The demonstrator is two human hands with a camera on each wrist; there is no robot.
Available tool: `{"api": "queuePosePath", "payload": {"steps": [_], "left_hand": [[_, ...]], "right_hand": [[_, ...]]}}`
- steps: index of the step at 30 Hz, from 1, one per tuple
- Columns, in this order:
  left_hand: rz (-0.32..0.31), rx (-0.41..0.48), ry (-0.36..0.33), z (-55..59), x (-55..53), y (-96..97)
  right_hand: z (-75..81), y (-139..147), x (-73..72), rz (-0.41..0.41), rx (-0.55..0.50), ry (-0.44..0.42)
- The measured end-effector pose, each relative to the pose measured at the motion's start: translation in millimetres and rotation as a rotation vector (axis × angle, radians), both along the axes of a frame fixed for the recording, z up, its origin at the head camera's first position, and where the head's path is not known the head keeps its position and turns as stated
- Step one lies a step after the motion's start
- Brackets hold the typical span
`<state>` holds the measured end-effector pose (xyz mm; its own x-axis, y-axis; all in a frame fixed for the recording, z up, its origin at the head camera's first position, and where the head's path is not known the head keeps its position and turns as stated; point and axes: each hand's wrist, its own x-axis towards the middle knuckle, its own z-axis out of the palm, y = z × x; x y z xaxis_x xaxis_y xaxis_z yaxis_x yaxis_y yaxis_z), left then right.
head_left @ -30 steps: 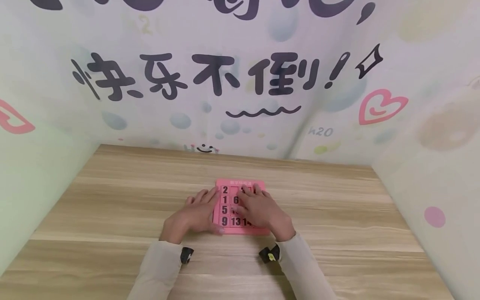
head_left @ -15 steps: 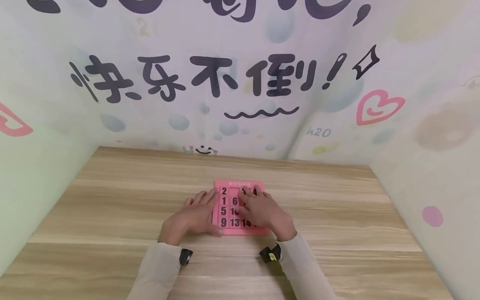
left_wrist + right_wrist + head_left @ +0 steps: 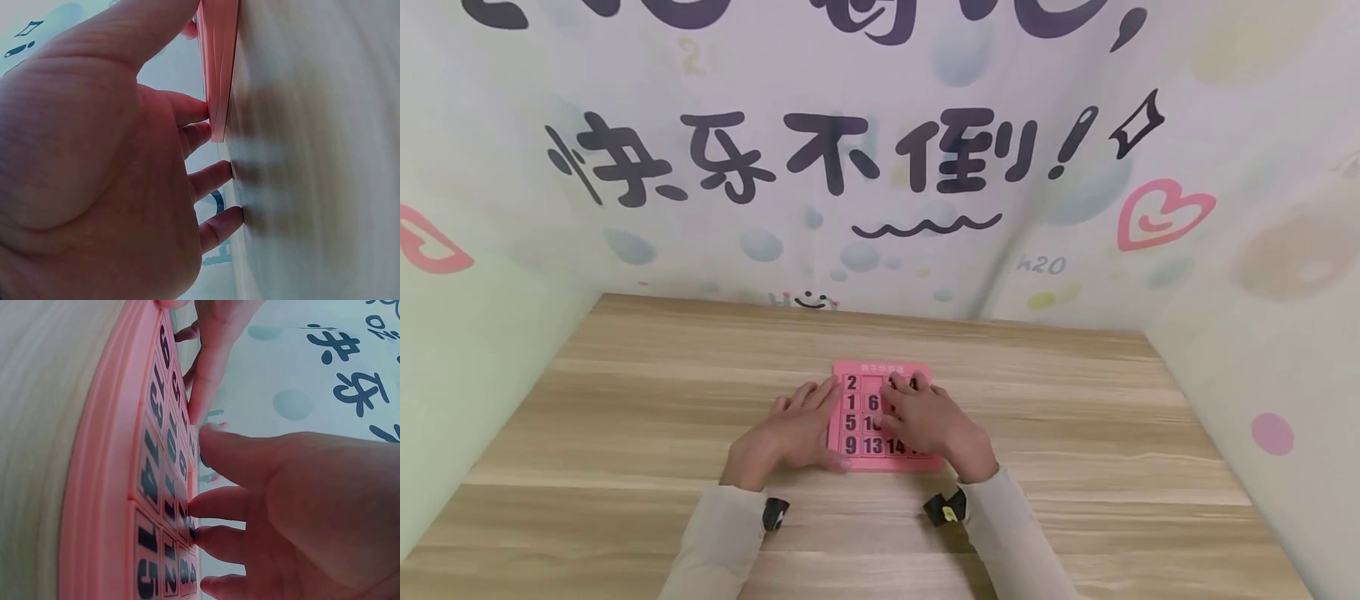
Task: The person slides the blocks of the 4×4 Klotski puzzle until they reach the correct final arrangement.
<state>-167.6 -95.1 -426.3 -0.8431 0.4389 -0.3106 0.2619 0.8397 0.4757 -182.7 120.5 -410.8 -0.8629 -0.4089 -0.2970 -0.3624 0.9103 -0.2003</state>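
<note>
A pink number sliding puzzle (image 3: 883, 464) lies flat on the table, with black numerals on its square tiles. Its empty slot (image 3: 871, 383) is in the far row, between the 2 tile (image 3: 851, 382) and the 3. At the puzzle's left edge rests my left hand (image 3: 792, 429), thumb by the near corner and fingers spread along the side. Two of its fingertips meet the pink edge in the left wrist view; the others reach down to the table. My right hand (image 3: 934, 423) lies over the right half, fingertips on far tiles, partly hiding the middle rows.
The wood-grain table (image 3: 625, 400) extends around the puzzle on all sides. A printed wall cloth (image 3: 737, 258) stands along the far edge, with side walls left and right. Each wrist wears a black camera (image 3: 945, 507) near the sleeve cuff.
My right hand has shifted slightly right, and the 4 tile shows more than a second ago. The left hand and the empty slot stay in place; the head view sways a little.
</note>
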Motion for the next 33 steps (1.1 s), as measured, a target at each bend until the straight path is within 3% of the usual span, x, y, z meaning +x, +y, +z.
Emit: {"api": "queuePosePath", "payload": {"steps": [11, 33], "left_hand": [[-0.002, 0.0, 0.0, -2.1, -0.1, -1.6], [-0.022, -0.005, -0.012, 0.7, -2.9, -1.8]], "right_hand": [[-6.7, -10, 1.6, 0.014, -0.058, 0.044], [-14.9, -32, 7.6, 0.105, 0.007, 0.071]]}}
